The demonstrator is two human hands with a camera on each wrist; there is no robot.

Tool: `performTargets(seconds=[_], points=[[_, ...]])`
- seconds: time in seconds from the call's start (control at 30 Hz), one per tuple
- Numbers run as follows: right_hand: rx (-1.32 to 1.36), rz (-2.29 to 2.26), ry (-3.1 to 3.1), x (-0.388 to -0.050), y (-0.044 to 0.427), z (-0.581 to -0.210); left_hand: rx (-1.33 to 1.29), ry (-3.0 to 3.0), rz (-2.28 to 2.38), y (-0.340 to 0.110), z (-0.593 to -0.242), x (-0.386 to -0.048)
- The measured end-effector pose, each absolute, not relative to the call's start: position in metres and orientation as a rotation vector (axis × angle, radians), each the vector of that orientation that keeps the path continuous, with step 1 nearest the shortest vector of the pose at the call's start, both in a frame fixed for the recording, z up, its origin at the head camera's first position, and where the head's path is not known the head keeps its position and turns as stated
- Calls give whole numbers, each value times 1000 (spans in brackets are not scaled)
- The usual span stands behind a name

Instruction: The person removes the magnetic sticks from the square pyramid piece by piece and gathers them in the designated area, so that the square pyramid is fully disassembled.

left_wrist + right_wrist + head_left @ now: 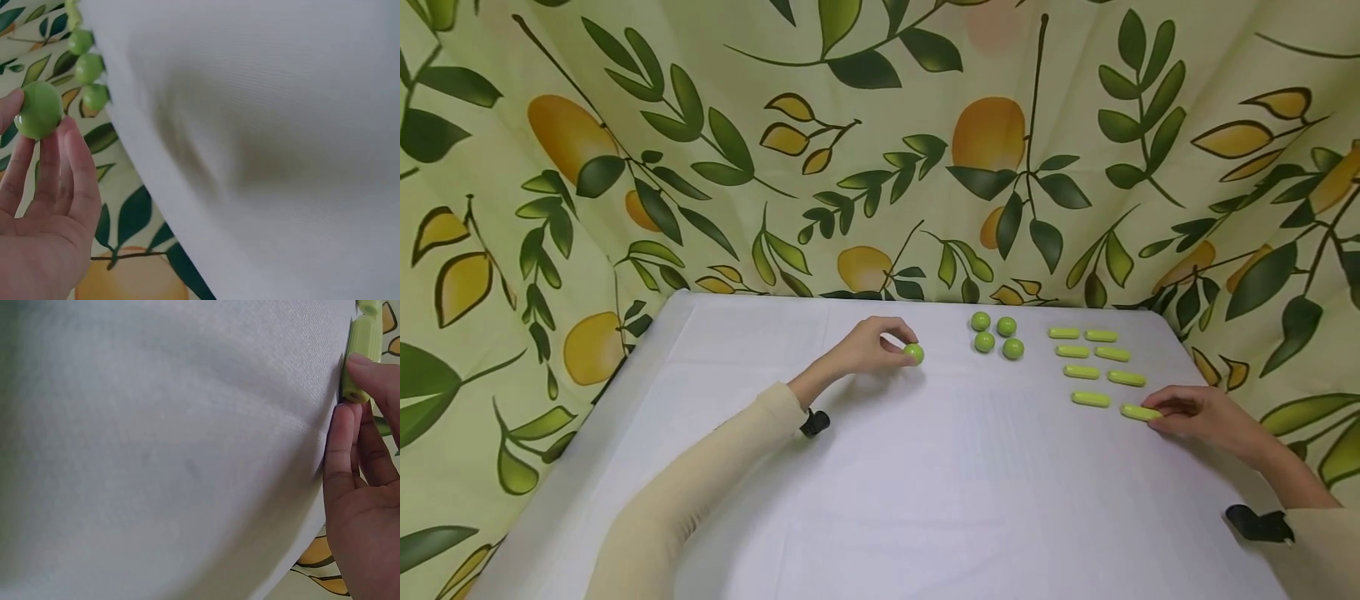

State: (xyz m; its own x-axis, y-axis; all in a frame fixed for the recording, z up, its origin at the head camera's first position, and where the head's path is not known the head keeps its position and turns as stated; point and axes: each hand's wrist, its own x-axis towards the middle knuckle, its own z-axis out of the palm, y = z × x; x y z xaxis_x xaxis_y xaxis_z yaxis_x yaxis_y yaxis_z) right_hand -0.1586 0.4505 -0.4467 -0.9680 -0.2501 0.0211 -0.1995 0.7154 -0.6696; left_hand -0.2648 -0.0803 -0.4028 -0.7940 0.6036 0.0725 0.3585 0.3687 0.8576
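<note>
My left hand [874, 346] pinches a shiny green ball [913, 353] between thumb and fingertips, left of the ball group. In the left wrist view that ball [41, 110] sits at the tips of the left hand [50, 212]. At the right, my right hand [1210, 421] holds the end of a light green stick [1141, 412], the nearest piece of the right column. The right wrist view shows the thumb on top of this stick [362, 359], which has ridged sides and a small hole in its end. The right hand's fingers [340, 447] lie beside it, near the cloth.
Several green balls [984, 342] stand close together at the back of the white-covered table [880, 500]. Right of them, several light green sticks [1081, 372] lie in two columns. A patterned curtain [820, 167] hangs behind and beside the table.
</note>
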Motion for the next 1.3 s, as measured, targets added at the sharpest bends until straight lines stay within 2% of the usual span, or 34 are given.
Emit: performTargets(seconds=[0.17, 0.63, 1.3], points=[[-378, -1086, 2847, -159, 450, -447, 963, 2349, 1499, -54, -399, -276], [-363, -1074, 2869, -158, 450, -445, 880, 2300, 1410, 18, -425, -282], [-408, -1164, 2840, -157, 451, -447, 823, 2388, 1348, 32, -444, -282]])
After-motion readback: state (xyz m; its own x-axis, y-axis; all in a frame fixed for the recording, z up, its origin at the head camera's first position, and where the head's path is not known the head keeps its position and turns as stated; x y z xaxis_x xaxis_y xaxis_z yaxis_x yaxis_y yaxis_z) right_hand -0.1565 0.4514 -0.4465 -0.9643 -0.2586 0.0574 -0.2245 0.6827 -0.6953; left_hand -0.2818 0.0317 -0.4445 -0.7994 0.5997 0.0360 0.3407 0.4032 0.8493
